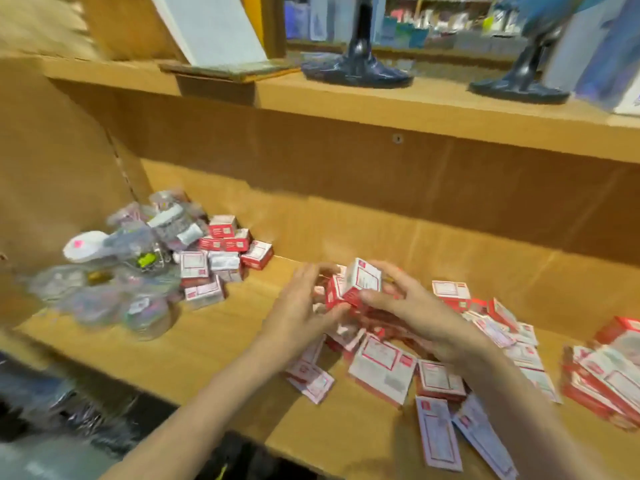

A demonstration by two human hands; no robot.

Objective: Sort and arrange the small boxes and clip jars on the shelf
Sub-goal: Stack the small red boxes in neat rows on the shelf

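Both hands over the middle of a wooden shelf point(214, 344). Left hand point(298, 306) with fingers curled against the side of a small cluster of red-and-white boxes point(362, 284); right hand point(405, 306) gripping the same cluster from the other side, thumb pressed under the top box. Loose boxes point(381, 365) scattered beneath and to the right, some flattened. Neater group of boxes point(221, 258) at back left, touching a heap of clear clip jars point(114, 278). Two dark stands point(360, 69) on the upper shelf.
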